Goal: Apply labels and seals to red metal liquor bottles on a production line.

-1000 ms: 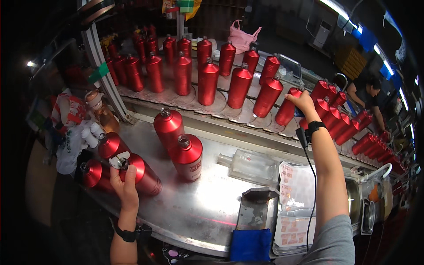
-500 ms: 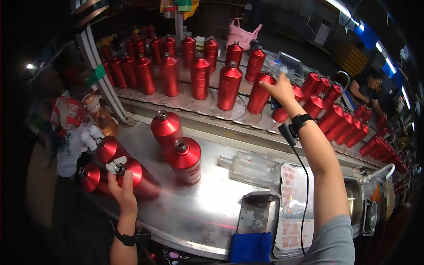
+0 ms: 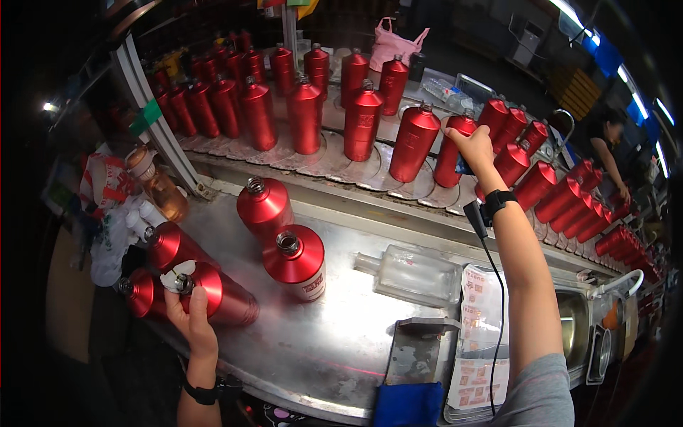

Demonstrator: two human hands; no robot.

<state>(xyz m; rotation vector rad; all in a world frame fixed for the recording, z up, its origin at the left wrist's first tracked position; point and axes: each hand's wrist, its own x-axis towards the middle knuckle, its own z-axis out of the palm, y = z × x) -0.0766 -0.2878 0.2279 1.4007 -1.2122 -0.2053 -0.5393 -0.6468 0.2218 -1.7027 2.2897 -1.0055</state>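
My left hand [image 3: 193, 322] is closed at the neck of a red bottle [image 3: 229, 299] that leans at the table's left edge. A crumpled white scrap [image 3: 178, 274], perhaps cloth or paper, sits between its fingers and the bottle mouth. Two more red bottles, one behind [image 3: 178, 249] and one to the left [image 3: 147, 293], stand beside it. My right hand [image 3: 475, 148] reaches over the conveyor, thumb and fingers closed around the upper part of a red bottle [image 3: 448, 167]. Something small and blue shows under that hand. Two red bottles [image 3: 295, 260] stand upright on the metal table.
Rows of red bottles [image 3: 363, 124] stand on the conveyor [image 3: 334, 160]. On the table lie a clear glass bottle [image 3: 418, 274], a metal tray [image 3: 413, 356] with a blue cloth, and label sheets [image 3: 480, 370]. A cable hangs from my right wrist. Another person [image 3: 605, 149] works at far right.
The conveyor bottles have shifted to the right, and my right hand has moved right along with the bottle it grips. My left hand stays at the same bottle's neck.
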